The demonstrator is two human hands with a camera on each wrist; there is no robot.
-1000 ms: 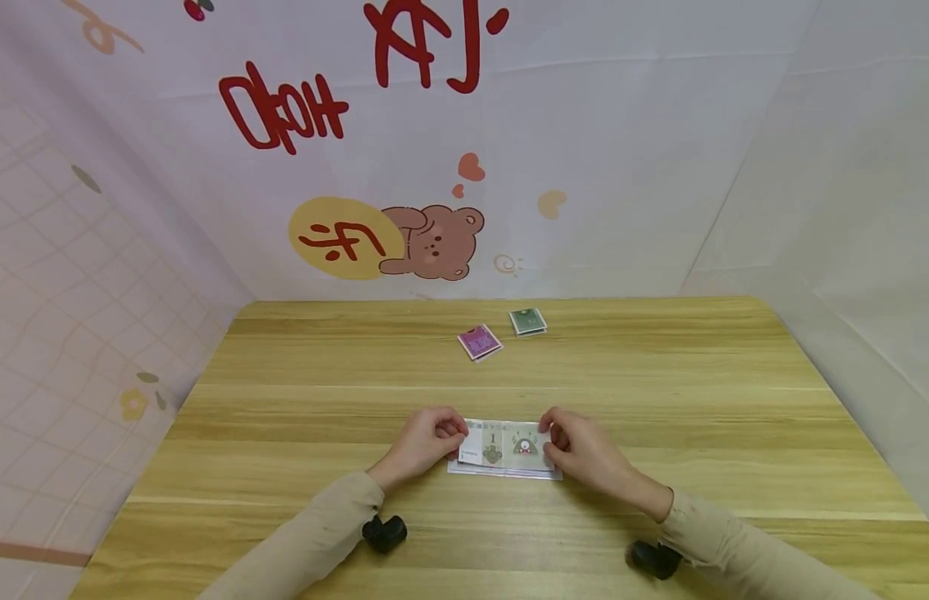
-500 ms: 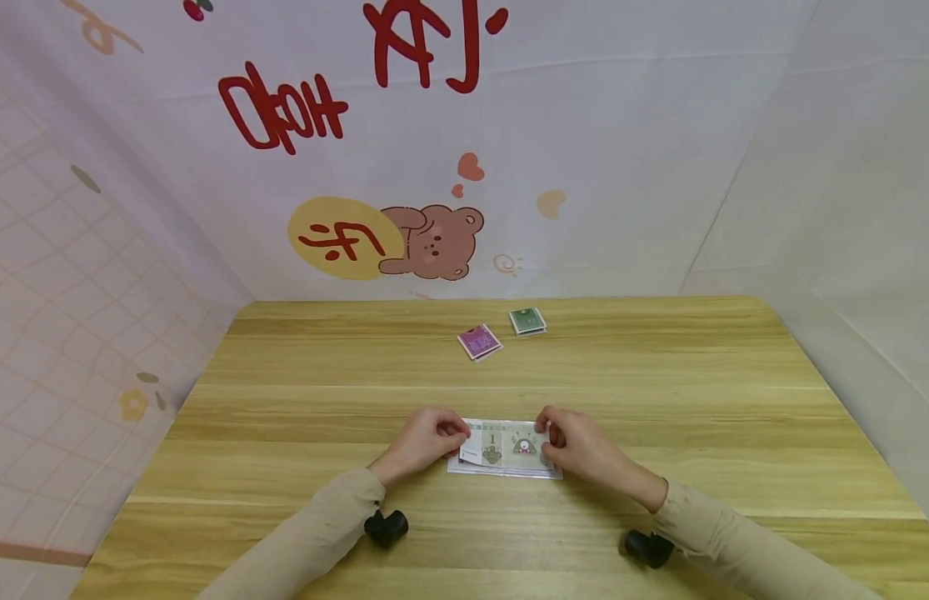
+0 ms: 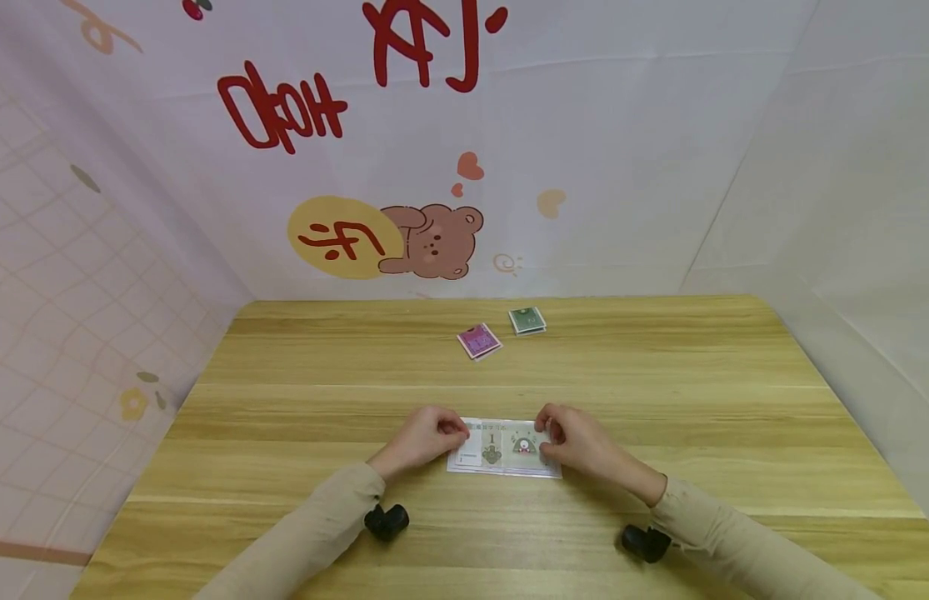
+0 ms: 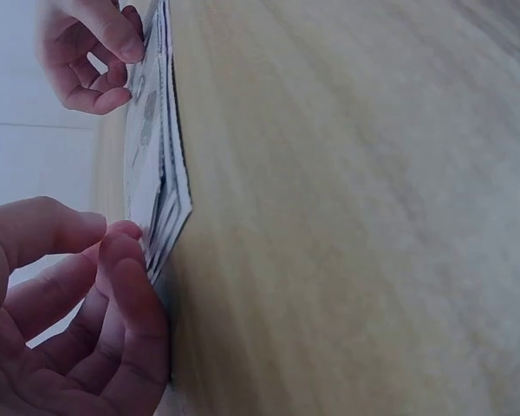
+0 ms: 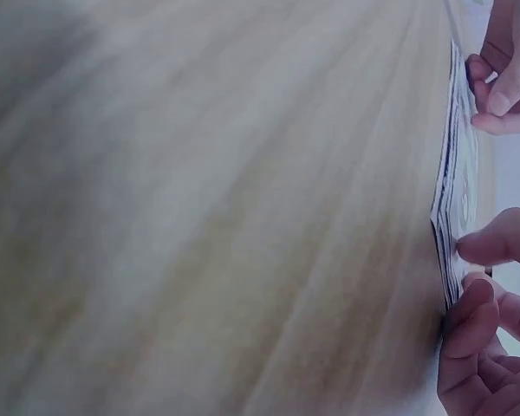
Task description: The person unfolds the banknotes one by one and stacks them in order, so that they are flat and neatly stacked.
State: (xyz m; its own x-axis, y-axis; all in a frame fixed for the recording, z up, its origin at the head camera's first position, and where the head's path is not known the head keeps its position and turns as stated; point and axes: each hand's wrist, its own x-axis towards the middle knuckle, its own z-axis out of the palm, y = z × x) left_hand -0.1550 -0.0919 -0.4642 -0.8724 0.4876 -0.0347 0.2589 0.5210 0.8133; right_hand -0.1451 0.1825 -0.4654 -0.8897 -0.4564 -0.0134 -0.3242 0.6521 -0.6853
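A pale green play banknote [image 3: 491, 452], printed with a 1 and a cartoon figure, lies on a flat stack of notes [image 3: 505, 473] on the table. My left hand [image 3: 422, 439] is at the note's left end, thumb and forefinger pinched together at the corner. At the opposite end, my right hand [image 3: 584, 450] has its thumb on the top face and curled fingers against the short edge. Layered paper edges [image 4: 180, 173] show in the left wrist view, fanned slightly apart near the corner. The right wrist view shows the stack [image 5: 445, 173] edge-on.
Two small folded notes lie farther back on the wooden table [image 3: 322, 375]: a purple one [image 3: 479, 341] and a green one [image 3: 527, 320]. A white printed cloth [image 3: 621, 167] hangs behind the table. Black devices hang at both wrists.
The top note's left end has come down from a slightly raised position and now lies flatter on the stack. My right hand has shifted a little left; the left hand has barely moved.
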